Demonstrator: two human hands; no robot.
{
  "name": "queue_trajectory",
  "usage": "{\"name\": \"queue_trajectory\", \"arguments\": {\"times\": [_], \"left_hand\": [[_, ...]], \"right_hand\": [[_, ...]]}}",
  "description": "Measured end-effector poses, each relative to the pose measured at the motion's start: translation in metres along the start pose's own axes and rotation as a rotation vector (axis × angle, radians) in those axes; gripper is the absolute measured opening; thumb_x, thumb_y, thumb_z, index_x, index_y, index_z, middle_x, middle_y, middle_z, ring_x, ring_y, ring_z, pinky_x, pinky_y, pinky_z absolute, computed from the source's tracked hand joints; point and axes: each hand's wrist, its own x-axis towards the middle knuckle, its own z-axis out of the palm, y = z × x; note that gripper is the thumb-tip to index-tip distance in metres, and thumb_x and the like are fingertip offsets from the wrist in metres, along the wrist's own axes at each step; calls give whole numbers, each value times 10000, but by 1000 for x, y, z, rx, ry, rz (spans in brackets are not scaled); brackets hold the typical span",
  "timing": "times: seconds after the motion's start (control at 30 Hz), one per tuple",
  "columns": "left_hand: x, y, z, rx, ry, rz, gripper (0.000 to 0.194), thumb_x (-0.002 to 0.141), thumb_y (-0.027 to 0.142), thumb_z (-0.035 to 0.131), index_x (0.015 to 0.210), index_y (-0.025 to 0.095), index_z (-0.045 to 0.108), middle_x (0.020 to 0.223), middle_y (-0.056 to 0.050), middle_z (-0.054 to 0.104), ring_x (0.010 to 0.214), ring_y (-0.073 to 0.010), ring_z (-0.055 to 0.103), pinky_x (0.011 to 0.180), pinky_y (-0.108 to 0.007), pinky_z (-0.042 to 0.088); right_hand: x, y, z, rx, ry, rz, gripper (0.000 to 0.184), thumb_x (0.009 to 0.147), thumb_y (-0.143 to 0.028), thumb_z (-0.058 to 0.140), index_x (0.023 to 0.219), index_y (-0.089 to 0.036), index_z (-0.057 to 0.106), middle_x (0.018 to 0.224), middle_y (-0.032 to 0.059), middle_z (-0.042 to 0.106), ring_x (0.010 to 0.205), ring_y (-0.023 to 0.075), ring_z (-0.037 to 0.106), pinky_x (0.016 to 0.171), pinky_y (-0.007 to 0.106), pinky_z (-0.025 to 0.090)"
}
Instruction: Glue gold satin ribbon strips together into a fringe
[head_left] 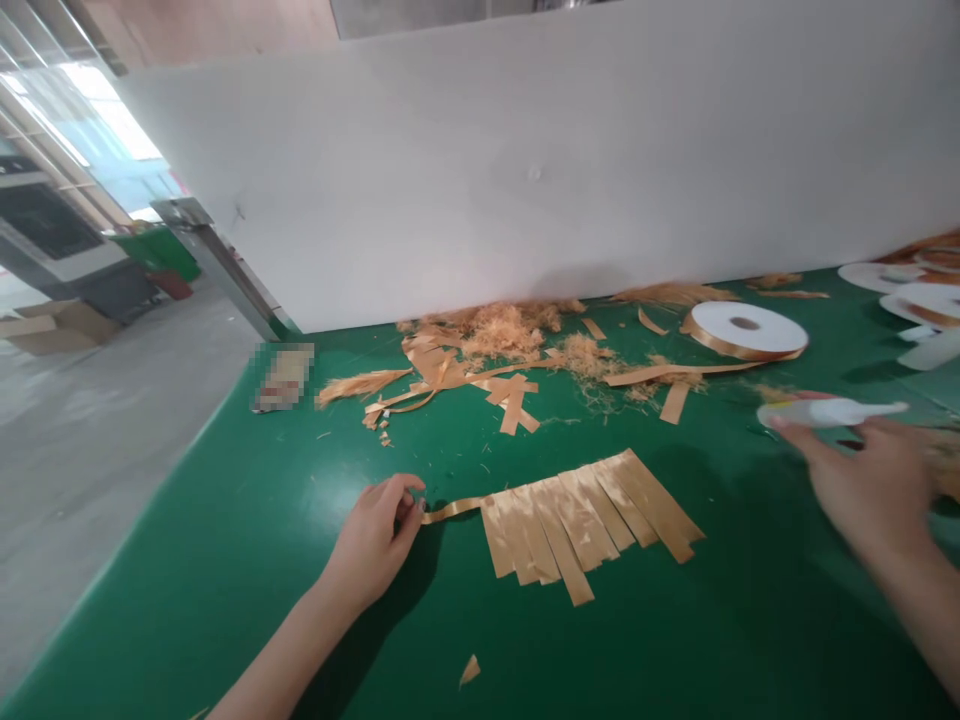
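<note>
- Fringe of gold ribbon pieces lies on the green counter, between the two hands and nearer the left; laid out flat there, its pieces are easy to see and reach.
- Its long axis runs left to right, the right end tilted up toward the white wall. The free ends point toward the person, slanting right, at uneven lengths.
- A narrow band runs from its upper left corner to the left hand, whose fingertips are pinched together on the end, probably to steady it.
- The right hand, well apart, has its fingers curled around a white bottle, nozzle pointing right; held sideways, it seems less likely to drip.
- Ribbon scraps and a ribbon roll sit farther back, perhaps to leave working room.
</note>
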Motion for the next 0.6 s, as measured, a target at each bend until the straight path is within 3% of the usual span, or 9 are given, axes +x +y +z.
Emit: {"name": "queue_trajectory", "arguments": {"times": [0.13, 0.23, 0.33, 0.47, 0.6], "left_hand": [[-3, 0, 4, -42, 23, -37, 145, 853, 261, 411, 916, 213, 533, 658, -3, 569, 679, -181, 553, 632, -307, 448], [-5, -2, 5, -73, 40, -62, 147, 844, 280, 425, 906, 215, 541, 670, -8, 580, 685, -184, 564, 622, -302, 458], [-6, -3, 6, -91, 49, -65, 140, 839, 293, 433, 888, 215, 538, 653, -2, 580, 651, -178, 555, 618, -304, 461], [-6, -3, 7, -104, 54, -76, 140, 841, 300, 433, 890, 218, 535, 663, -5, 584, 664, -182, 555, 627, -308, 464], [-4, -4, 7, -116, 49, -81, 138, 839, 308, 437, 889, 220, 532, 662, -8, 577, 664, -182, 556, 616, -301, 463]], "right_hand": [[-29, -47, 0, 265, -114, -81, 469, 714, -617, 491, 840, -203, 674, 881, 108, 624, 871, 298, 549, 770, 438, 442], [-54, -80, 7, 340, -197, -274, 419, 755, -582, 494, 851, -210, 663, 922, 93, 608, 921, 280, 538, 824, 443, 430], [-81, -105, 10, 409, -317, -479, 272, 796, -459, 550, 952, -255, 641, 895, 64, 611, 908, 247, 540, 776, 404, 448], [-102, -128, 5, 447, -463, -754, 243, 828, -339, 562, 1059, -266, 586, 918, 57, 643, 941, 245, 533, 764, 405, 437], [-105, -135, 2, 472, -529, -746, 239, 838, -334, 546, 1062, -255, 582, 898, 63, 643, 923, 237, 539, 714, 376, 468]]}}
